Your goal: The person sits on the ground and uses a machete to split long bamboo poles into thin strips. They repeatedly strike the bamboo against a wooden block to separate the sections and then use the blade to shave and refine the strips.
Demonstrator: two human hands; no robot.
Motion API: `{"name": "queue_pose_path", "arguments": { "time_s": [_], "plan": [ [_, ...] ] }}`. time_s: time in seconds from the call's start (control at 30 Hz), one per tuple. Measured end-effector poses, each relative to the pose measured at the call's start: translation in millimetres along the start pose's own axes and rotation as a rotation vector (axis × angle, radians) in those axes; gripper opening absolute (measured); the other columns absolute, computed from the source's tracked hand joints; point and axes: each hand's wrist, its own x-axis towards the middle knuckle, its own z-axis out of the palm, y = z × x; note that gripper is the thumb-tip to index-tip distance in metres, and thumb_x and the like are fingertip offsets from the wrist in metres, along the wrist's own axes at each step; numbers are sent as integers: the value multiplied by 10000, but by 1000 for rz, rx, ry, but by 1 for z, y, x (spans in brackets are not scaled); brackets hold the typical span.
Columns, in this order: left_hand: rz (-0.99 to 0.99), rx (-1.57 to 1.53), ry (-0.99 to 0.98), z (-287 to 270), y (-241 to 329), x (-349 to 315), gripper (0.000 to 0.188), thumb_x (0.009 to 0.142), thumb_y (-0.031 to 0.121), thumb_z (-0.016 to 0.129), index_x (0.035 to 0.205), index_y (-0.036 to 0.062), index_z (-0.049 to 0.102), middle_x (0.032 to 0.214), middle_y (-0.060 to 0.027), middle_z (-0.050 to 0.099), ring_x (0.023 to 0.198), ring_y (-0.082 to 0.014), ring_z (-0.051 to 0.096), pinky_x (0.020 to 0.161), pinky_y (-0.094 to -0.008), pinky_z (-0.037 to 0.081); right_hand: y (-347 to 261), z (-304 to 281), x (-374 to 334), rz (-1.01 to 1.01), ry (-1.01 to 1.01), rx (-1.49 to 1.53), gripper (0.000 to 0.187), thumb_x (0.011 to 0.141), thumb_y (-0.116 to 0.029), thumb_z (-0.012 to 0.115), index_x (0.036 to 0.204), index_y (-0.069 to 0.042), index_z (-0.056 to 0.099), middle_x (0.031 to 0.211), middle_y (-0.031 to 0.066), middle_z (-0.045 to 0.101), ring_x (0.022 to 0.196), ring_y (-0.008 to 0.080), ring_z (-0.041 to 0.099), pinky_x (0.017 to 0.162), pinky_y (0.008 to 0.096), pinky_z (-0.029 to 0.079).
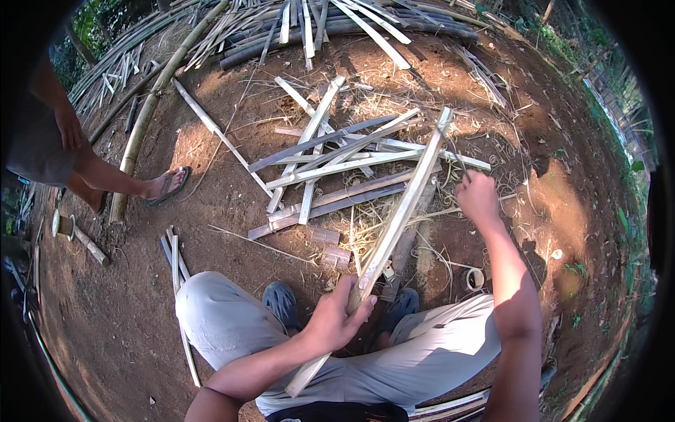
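Note:
My left hand (332, 320) is wrapped round the lower part of a long split bamboo strip (402, 211). The strip slants from my lap up to the far right, its pale inner side showing. My right hand (479, 200) is closed on the handle of a knife (460, 163), to the right of the strip. Its thin dark blade points toward the strip's far end; whether it touches the strip I cannot tell. Beyond my hands several split bamboo strips (351, 166) lie crossed in a loose heap on the ground.
Thin curled shavings (383, 214) cover the soil around the heap. Short bamboo pieces (335, 257) lie near my feet. At left stands another person (158, 186) in sandals, beside a long bamboo pole (144, 133). More bamboo poles (337, 32) are piled at the back.

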Motion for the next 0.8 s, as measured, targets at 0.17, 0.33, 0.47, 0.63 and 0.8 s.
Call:
{"name": "queue_pose_path", "arguments": {
  "time_s": [0.17,0.33,0.47,0.63,0.8],
  "plan": [
    [-375,-461,-45,-19,10,24,212,1003,177,567,1119,11,505,637,-25,543,420,-95,515,391,-267,392,-73,19,-102,-554,-284,31,144,755,-155,695,836,-59,626,655,150,650,639,350,681,602,466,543],
    [90,116,237,-14,-13,21,308,969,201,606,1151,-20,490,663,-106,571,532,-170,582,499,-330,448,-91,24,-117,-662,-254,161,153,712,-135,708,820,-68,622,655,133,645,626,342,667,597,459,537],
    [-195,64,35,-24,14,5,322,942,195,637,1097,-27,462,697,-166,594,600,-175,615,523,-347,445,-74,25,-62,-312,-202,-11,90,778,-106,673,831,-37,649,699,178,666,681,361,687,661,461,554],
    [-66,34,-30,-11,11,-5,319,932,190,652,1076,-9,449,632,-154,553,558,-159,576,504,-344,436,14,12,10,-57,24,-63,117,819,-94,625,883,-15,685,748,237,678,715,386,690,714,472,557],
    [-175,56,142,-18,-14,26,283,910,158,662,1054,-22,498,708,-168,617,603,-209,623,570,-341,486,-79,6,-74,-367,-385,-34,130,793,-135,675,894,-54,675,697,198,668,692,381,692,665,490,552]
  ]
}}
